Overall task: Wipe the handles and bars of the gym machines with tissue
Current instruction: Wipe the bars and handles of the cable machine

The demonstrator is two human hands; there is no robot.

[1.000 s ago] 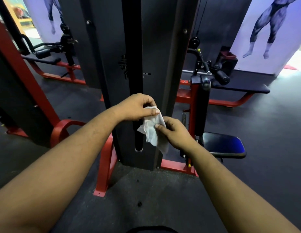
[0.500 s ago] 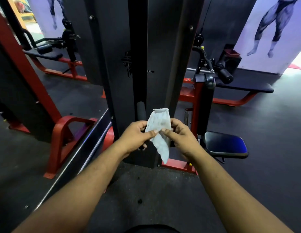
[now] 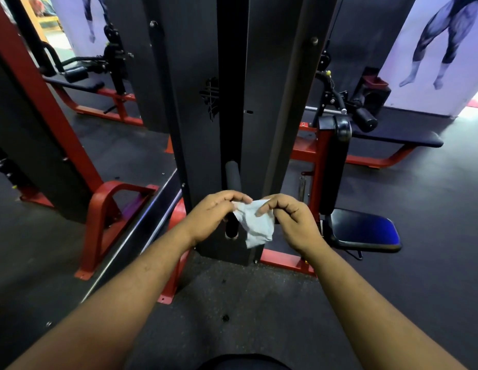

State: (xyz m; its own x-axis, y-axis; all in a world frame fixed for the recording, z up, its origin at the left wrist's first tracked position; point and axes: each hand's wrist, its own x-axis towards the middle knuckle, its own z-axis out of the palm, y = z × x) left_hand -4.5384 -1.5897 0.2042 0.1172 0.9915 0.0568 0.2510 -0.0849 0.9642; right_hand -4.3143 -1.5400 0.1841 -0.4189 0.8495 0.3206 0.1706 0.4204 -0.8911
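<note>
A crumpled white tissue (image 3: 256, 224) hangs between my two hands in front of a black weight-stack tower (image 3: 195, 108). My left hand (image 3: 215, 213) pinches its upper left corner, and my right hand (image 3: 291, 221) pinches its upper right edge. Just behind my left hand a black foam-covered handle (image 3: 233, 177) hangs vertically against the tower; its lower end shows below my fingers. Neither hand touches the handle.
A red machine frame (image 3: 107, 209) stands at the left with a chrome bar (image 3: 141, 231) slanting beside it. A blue-black seat (image 3: 363, 231) and black back pad (image 3: 335, 166) sit to the right. Further benches stand behind on both sides. The floor is dark rubber.
My left hand let go of the handle and dropped back toward me. Both hands came together lower down, now holding the tissue stretched between them, away from the handle.
</note>
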